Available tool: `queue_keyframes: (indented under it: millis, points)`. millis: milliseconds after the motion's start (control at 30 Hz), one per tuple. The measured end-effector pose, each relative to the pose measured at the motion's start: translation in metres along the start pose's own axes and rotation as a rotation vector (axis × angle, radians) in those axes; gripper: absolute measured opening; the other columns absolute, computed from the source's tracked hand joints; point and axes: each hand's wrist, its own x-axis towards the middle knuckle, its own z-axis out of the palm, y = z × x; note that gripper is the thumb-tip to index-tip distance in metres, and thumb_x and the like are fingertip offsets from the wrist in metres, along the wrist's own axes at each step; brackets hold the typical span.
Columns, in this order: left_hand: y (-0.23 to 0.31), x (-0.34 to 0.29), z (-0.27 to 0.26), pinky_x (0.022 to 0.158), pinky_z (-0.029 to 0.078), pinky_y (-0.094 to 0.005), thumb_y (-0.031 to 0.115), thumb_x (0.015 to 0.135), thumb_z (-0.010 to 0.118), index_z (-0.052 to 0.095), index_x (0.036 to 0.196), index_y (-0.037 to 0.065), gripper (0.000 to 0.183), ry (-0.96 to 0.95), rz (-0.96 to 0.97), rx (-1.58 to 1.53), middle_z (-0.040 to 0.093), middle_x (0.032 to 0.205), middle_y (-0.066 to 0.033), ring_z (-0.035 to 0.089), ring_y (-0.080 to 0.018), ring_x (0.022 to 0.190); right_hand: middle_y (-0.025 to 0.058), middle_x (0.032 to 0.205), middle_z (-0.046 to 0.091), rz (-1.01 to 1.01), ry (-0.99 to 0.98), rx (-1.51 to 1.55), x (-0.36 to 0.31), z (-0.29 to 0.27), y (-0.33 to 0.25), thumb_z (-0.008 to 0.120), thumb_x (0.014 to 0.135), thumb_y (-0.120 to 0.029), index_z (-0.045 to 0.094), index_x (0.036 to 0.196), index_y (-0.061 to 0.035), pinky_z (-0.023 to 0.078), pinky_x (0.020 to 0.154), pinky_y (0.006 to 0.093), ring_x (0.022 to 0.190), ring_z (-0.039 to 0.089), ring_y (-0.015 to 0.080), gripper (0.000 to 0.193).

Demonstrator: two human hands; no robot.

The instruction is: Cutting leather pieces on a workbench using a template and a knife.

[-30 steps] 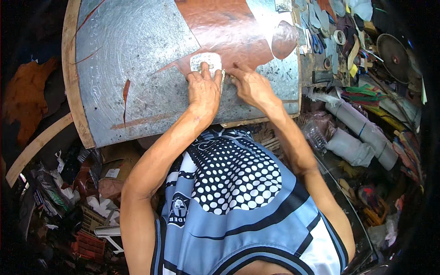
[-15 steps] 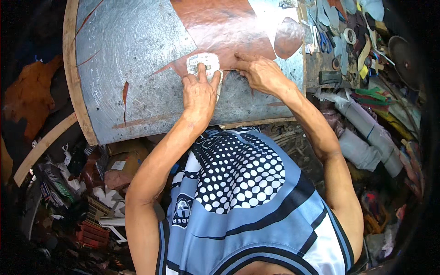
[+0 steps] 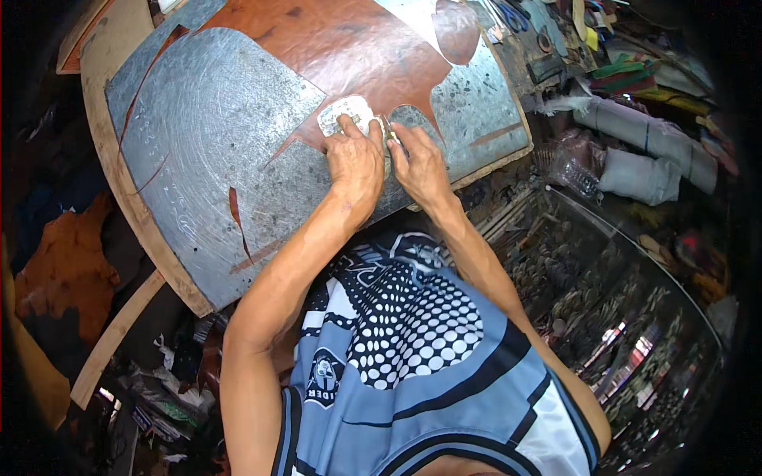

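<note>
A sheet of reddish-brown leather (image 3: 317, 36) lies on a grey metal-topped work board (image 3: 214, 103). On its near edge rests a white rounded template (image 3: 346, 113) with print on it. My left hand (image 3: 355, 165) presses the template down with spread fingertips. Close beside its right edge, my right hand (image 3: 421, 163) pinches a thin, pointed tool (image 3: 390, 132); the fingers hide most of it, so its exact kind is unclear. Right of the tool, a rounded notch in the leather shows bare metal.
Narrow leather offcuts (image 3: 236, 208) lie on the board's left part. A wooden strip (image 3: 135, 210) edges the board. At the upper right are blue-handled scissors (image 3: 514, 16) among scraps. Plastic-wrapped rolls (image 3: 643, 139) lie at the right, and brown leather (image 3: 67, 254) at the far left.
My right hand has drawn in from the right to the template's edge, its fingers now pinched together. My left hand stays on the template. The whole view has turned and shifted.
</note>
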Motion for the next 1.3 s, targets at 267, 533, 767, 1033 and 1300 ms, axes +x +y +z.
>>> queue_keyframes:
  millis: [267, 533, 767, 1033, 1300]
  points:
    - [-0.005, 0.001, 0.004, 0.057, 0.051, -0.0424, 0.020, 0.088, 0.059, 0.053, 0.124, 0.010, 0.039, 0.020, 0.045, -0.024, 0.056, 0.107, -0.0262, 0.067, -0.0313, 0.069, 0.0207, 0.092, 0.059, 0.005, -0.014, -0.134, -0.001, 0.008, -0.006, 0.059, 0.091, -0.013, 0.063, 0.112, -0.0049, 0.052, 0.070, 0.0500, 0.081, 0.062, 0.0443, 0.023]
    - [-0.005, 0.004, 0.011, 0.051, 0.051, -0.0428, 0.021, 0.089, 0.057, 0.056, 0.120, 0.010, 0.033, 0.029, 0.047, -0.016, 0.057, 0.101, -0.0238, 0.066, -0.0285, 0.066, 0.0269, 0.094, 0.062, 0.020, -0.093, -0.115, 0.007, 0.000, -0.011, 0.056, 0.091, -0.012, 0.064, 0.105, -0.0015, 0.051, 0.074, 0.0525, 0.086, 0.061, 0.0471, 0.019]
    - [-0.004, 0.007, 0.002, 0.055, 0.051, -0.0448, 0.033, 0.090, 0.058, 0.058, 0.120, 0.010, 0.038, -0.060, 0.042, -0.102, 0.058, 0.108, -0.0229, 0.066, -0.0300, 0.078, 0.0288, 0.092, 0.061, 0.124, -0.099, -0.079, -0.018, -0.007, -0.020, 0.055, 0.091, -0.010, 0.062, 0.104, 0.0025, 0.049, 0.075, 0.0532, 0.087, 0.060, 0.0482, 0.019]
    - [-0.012, 0.010, 0.021, 0.055, 0.054, -0.0401, 0.030, 0.076, 0.075, 0.057, 0.118, 0.008, 0.051, 0.014, 0.063, -0.137, 0.055, 0.100, -0.0250, 0.067, -0.0303, 0.068, 0.0303, 0.100, 0.062, 0.364, -0.369, 0.006, -0.050, -0.033, -0.036, 0.053, 0.093, -0.013, 0.062, 0.104, 0.0036, 0.050, 0.078, 0.0483, 0.091, 0.061, 0.0479, 0.022]
    - [-0.037, -0.058, 0.020, 0.095, 0.045, -0.0504, 0.030, 0.077, 0.078, 0.053, 0.134, 0.007, 0.067, 0.242, 0.080, -0.557, 0.047, 0.137, -0.0273, 0.053, -0.0442, 0.119, 0.0280, 0.109, 0.065, 0.564, -0.199, 0.391, -0.035, -0.009, -0.019, 0.053, 0.096, -0.021, 0.053, 0.124, 0.0064, 0.051, 0.081, 0.0430, 0.088, 0.067, 0.0380, 0.039]
